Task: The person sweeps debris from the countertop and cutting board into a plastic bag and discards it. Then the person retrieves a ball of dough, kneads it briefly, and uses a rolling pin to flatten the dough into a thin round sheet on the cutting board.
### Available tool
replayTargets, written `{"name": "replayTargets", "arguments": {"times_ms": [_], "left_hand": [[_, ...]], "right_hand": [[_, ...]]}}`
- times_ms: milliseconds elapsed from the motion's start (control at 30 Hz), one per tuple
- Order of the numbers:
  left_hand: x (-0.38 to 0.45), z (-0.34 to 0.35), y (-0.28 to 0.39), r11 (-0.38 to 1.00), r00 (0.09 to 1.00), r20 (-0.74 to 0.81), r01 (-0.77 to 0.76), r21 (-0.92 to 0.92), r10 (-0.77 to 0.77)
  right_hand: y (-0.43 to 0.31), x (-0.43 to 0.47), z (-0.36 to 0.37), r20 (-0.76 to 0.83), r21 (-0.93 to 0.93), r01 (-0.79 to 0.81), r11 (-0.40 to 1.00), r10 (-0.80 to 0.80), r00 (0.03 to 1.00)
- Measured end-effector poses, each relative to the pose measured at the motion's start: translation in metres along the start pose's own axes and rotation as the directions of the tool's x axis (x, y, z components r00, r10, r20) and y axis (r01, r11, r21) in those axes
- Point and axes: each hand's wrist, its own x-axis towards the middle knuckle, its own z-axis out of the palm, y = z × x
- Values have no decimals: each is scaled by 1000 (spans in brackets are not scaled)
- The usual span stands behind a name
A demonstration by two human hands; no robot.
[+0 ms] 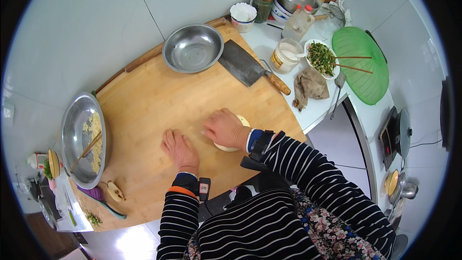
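My left hand (pixel 181 152) rests palm down on the wooden board (pixel 144 104), its fingers slightly spread and nothing seen in them. To the right of it, my right hand (pixel 224 127) is low over the board with its fingers curled down and blurred; whether anything is under them is hidden. A round, pale yellow thing (pixel 244 120) lies beneath my right wrist, mostly covered, so I cannot tell if it is a bowl or dough. Beyond my hands, a cleaver (pixel 243 62) with a wooden handle lies flat beside a steel basin (pixel 195 48).
At the left stands a steel basin (pixel 83 101) holding crumbly yellow food and chopsticks. Half a cut fruit (pixel 115 191) and a green-handled tool (pixel 112 211) lie near it. On the right counter are a jar (pixel 283 65), a plate of chopped greens (pixel 322 59), a cloth (pixel 312 85) and a green cover (pixel 364 68).
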Motion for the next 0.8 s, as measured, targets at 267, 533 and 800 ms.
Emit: {"name": "replayTargets", "arguments": {"times_ms": [267,533,800], "left_hand": [[1,0,1,1000,1000,7,23,-18,-23],[2,6,2,999,998,-44,42,-3,-42],[0,10,0,992,994,-26,112,52,-110]], "right_hand": [[88,-13,-103,-516,-118,-30,993,-35,856],[155,-38,-119,-274,-311,-218,925,132,953],[119,-36,-102,-212,15,145,989,-138,968]]}}
